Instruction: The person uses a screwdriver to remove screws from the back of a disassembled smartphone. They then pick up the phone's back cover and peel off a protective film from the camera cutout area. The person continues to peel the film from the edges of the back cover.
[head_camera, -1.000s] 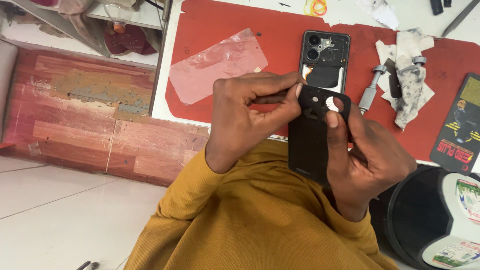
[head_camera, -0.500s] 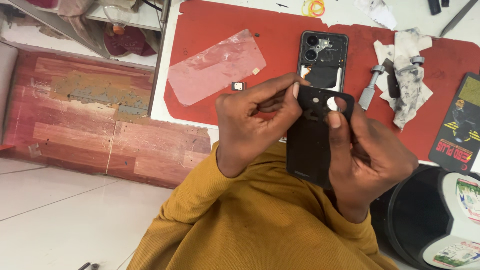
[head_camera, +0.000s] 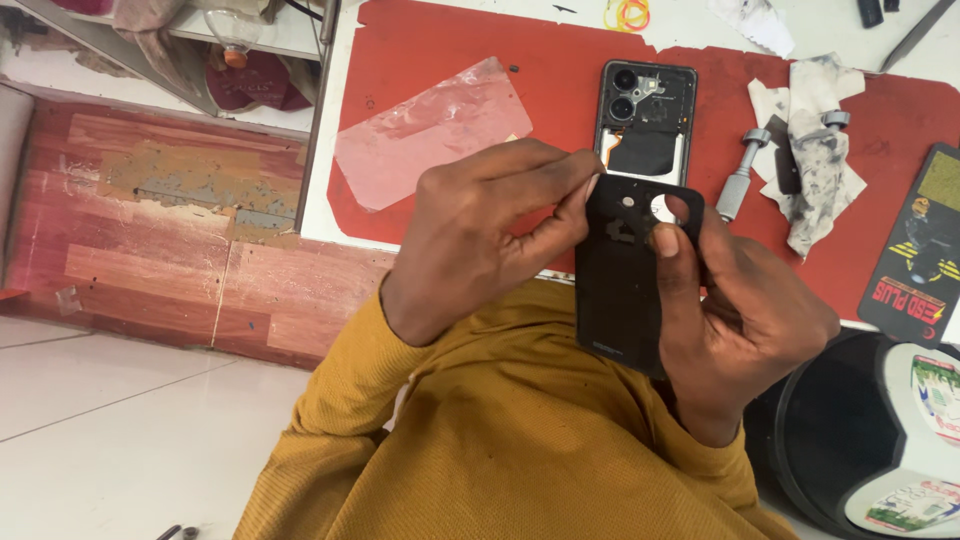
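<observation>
A black phone back cover (head_camera: 625, 290) with camera holes is held upright over my lap. My right hand (head_camera: 745, 320) grips its right edge, thumb beside a round hole. My left hand (head_camera: 490, 225) pinches the cover's top left corner with thumb and fingertips. Just beyond, an opened black phone (head_camera: 643, 112) with two camera lenses lies on the red mat (head_camera: 480, 40).
A clear plastic film (head_camera: 430, 130) lies on the mat at the left. Metal tools (head_camera: 738, 180) and dirty white cloths (head_camera: 818, 160) lie to the right, with a dark card (head_camera: 915, 250) at the edge. A round black object (head_camera: 850, 440) sits low right. Yellow rubber bands (head_camera: 627, 14) lie at the top.
My left hand's fingertips have shifted a little along the top left corner of the cover. The cover and my right hand stay about where they were.
</observation>
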